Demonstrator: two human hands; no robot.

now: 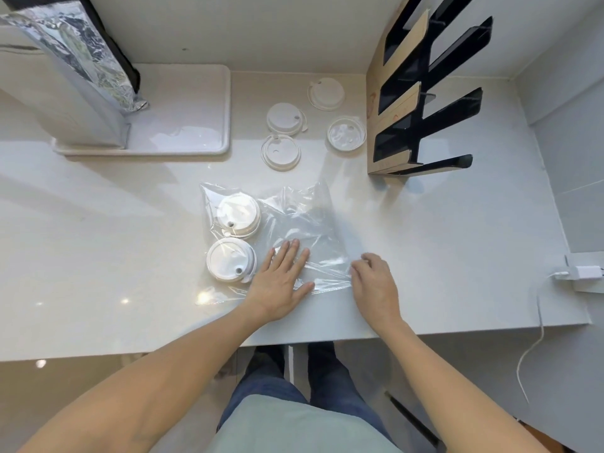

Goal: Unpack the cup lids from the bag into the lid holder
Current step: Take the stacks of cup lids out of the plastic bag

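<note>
A clear plastic bag (304,220) lies flat on the white counter. Inside its left end sit two stacks of white cup lids, one farther (238,214) and one nearer (230,259). My left hand (282,279) rests flat on the bag, fingers spread, just right of the nearer stack. My right hand (374,279) pinches the bag's right edge with curled fingers. Several loose lids lie beyond the bag: white ones (326,93), (285,118), (280,152) and a clear one (346,134). The black lid holder (421,93) with a cardboard side stands at the back right.
A white tray (183,125) at the back left carries a tall foil-lined bag (75,57). A white charger (585,272) and its cable (536,335) sit at the counter's right edge. The counter's front edge (130,353) is close to my body.
</note>
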